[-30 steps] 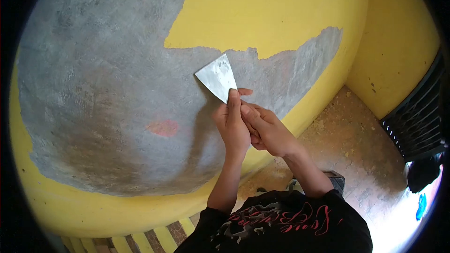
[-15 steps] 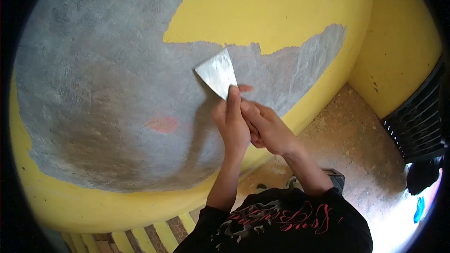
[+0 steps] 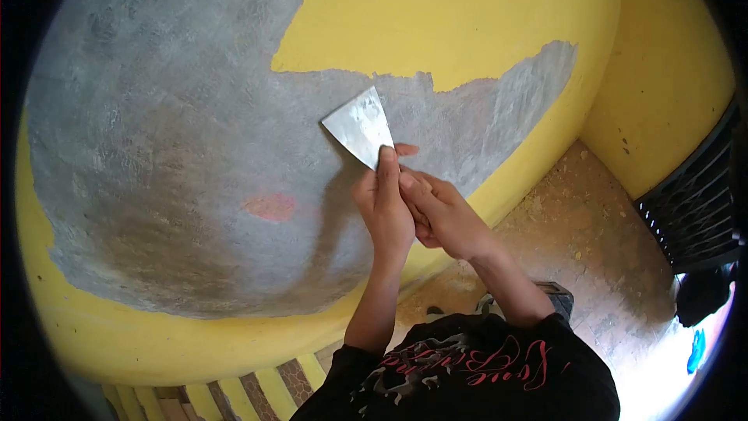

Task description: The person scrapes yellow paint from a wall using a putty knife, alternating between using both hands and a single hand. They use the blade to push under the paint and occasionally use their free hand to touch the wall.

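A metal scraper (image 3: 362, 126) with a wide flat blade points up and to the left, in front of the bare grey part of the wall (image 3: 195, 132). My left hand (image 3: 387, 206) is closed round its handle, thumb lying along the base of the blade. Just right of it, my right hand (image 3: 448, 214) is closed too, wrapped round the lower handle against my left hand. The handle is mostly hidden by the fingers. Above the blade runs the ragged edge of the yellow paint (image 3: 444, 15).
A yellow rim (image 3: 234, 347) curves below the grey area, with yellow slats (image 3: 273, 390) under it. Dusty brown floor (image 3: 576, 234) lies to the right. A dark slatted object (image 3: 697, 187) stands at the far right, by a black item (image 3: 701, 296).
The scraper blade has shifted slightly downward, a little farther from the yellow paint edge. Both hands keep their hold.
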`<state>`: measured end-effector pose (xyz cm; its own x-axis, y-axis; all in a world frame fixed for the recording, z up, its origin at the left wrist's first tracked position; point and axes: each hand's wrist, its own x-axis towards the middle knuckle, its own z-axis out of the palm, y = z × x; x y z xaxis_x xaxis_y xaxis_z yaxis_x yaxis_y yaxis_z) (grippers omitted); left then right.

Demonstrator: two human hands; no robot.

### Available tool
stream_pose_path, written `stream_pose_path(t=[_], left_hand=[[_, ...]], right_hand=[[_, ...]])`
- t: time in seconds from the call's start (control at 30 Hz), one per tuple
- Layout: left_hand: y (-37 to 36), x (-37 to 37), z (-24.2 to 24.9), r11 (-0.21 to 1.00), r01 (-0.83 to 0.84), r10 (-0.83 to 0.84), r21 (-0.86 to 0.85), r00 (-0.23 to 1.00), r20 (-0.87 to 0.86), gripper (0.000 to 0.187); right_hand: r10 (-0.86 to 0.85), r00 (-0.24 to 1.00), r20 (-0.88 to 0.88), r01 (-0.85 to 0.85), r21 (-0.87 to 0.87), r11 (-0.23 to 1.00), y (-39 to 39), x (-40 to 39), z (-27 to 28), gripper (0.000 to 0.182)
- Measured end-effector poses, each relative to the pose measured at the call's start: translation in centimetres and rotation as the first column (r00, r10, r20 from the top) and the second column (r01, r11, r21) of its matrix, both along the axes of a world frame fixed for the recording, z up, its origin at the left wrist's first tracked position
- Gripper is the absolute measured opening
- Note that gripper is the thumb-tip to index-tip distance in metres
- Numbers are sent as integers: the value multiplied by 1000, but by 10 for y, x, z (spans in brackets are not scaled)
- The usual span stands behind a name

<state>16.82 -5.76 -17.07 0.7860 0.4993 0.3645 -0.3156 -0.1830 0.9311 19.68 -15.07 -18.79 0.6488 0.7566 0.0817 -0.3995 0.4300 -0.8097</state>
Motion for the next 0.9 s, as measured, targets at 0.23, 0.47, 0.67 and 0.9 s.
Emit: stream_pose_path(t=[0.23,0.47,0.67,0.9], left_hand=[[-4,-1,2,995,51,-51,-87,999,3,43],[-4,-1,6,996,47,-48,-73,999,-20,44],[-7,3,24,993,74,-70,-87,996,47,44],[-8,8,34,993,87,-82,-81,995,64,45]], right_hand=[[6,1000,-22,-7,-41,999,-1,-6,-4,46],[-41,999,-8,41,-35,999,3,-2,1,46],[8,1000,29,-7,-9,1000,0,1,9,47],[3,999,38,-2,-35,999,-2,1,15,46]])
